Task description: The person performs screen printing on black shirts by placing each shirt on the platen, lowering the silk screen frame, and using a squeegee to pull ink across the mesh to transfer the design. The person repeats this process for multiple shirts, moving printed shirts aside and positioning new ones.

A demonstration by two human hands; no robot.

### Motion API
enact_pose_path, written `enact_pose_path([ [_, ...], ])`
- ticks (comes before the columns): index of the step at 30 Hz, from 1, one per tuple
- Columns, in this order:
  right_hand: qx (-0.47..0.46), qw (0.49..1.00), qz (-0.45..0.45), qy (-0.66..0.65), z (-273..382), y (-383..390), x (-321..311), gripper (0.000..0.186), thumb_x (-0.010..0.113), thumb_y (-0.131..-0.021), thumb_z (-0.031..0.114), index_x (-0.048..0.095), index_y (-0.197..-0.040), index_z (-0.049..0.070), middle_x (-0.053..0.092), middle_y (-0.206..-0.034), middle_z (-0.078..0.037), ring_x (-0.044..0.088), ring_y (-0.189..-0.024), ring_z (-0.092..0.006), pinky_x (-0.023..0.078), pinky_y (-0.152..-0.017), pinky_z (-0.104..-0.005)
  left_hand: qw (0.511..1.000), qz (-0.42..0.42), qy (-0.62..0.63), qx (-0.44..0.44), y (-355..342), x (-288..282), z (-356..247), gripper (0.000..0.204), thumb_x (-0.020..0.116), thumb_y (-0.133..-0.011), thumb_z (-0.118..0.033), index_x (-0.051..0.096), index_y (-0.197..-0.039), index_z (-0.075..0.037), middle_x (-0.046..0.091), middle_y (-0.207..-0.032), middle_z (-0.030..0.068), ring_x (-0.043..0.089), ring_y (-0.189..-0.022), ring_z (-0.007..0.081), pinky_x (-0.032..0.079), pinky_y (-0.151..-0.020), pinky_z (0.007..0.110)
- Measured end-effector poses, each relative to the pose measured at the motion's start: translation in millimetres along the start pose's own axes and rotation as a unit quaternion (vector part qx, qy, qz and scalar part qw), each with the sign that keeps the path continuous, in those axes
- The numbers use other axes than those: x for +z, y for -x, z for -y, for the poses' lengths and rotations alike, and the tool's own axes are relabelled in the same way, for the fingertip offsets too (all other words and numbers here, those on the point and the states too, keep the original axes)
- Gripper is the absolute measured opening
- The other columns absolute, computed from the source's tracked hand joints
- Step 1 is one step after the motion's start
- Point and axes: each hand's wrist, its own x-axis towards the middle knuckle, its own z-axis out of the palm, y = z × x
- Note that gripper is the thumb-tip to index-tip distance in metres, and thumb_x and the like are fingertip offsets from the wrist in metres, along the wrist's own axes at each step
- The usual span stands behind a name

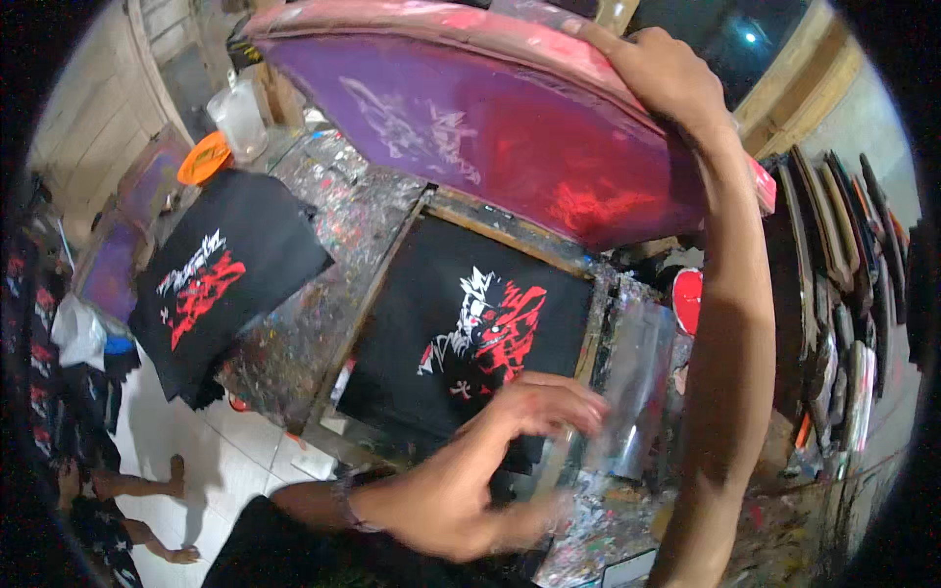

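A screen-printing frame (pixel 392 44) with purple-and-red mesh is tilted up at the far side of the worktable. My right hand (pixel 671 78) grips its upper edge, fingers wrapped over the pink-stained rim. Beneath it, a black fabric piece (pixel 421 284) lies flat on a framed board, printed with a white-and-red design (pixel 505 328). My left hand (pixel 480 451) is over the near right part of this fabric, slightly blurred. Its thumb and fingers are apart with nothing seen between them; whether it touches the cloth I cannot tell.
More printed black fabric (pixel 260 230) lies at the table's left, beside an orange bowl (pixel 205 159) and a whitish plastic jug (pixel 238 120). Red paint in a container (pixel 688 302) and clear plastic (pixel 637 392) are on the right. Several frames (pixel 833 235) stand upright there. Another person's limbs (pixel 142 485) show lower left.
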Motion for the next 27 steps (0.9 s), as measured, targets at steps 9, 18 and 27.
enact_pose_path([
  [9, 0.025, 0.999, 0.039, -0.023, -12, -4, -7, 0.103, 0.043, -0.082, 0.088, 0.070, -0.116, -0.005, 0.065, -0.121, -0.035, 0.062, -0.118, -0.0480, 0.046, -0.103, -0.0498, 0.941, 0.064, -0.331, 0.028, 109, 201, 235, 0.068, 0.066, -0.096, -0.039, 0.042, -0.144, 0.004, 0.047, -0.145, 0.0265, 0.049, -0.133, 0.0391, 0.040, -0.112, 0.047],
  [18, 0.011, 0.999, 0.041, -0.018, -18, -1, 3, 0.102, 0.041, -0.084, 0.088, 0.071, -0.115, -0.004, 0.064, -0.121, -0.036, 0.061, -0.120, -0.0482, 0.046, -0.104, -0.0514, 0.810, 0.200, -0.530, -0.151, 162, -79, 186, 0.027, 0.062, -0.088, -0.014, 0.067, -0.114, -0.012, 0.068, -0.104, 0.0115, 0.071, -0.083, 0.0343, 0.057, -0.068, 0.047],
  [27, 0.053, 0.994, 0.084, -0.040, -5, -10, -9, 0.096, 0.041, -0.084, 0.085, 0.074, -0.111, -0.001, 0.064, -0.125, -0.033, 0.061, -0.122, -0.0457, 0.044, -0.107, -0.0488, 0.802, 0.089, -0.562, -0.183, 221, -80, 169, 0.023, 0.062, -0.088, -0.014, 0.060, -0.110, -0.007, 0.071, -0.083, 0.0115, 0.071, -0.071, 0.0350, 0.057, -0.065, 0.048],
])
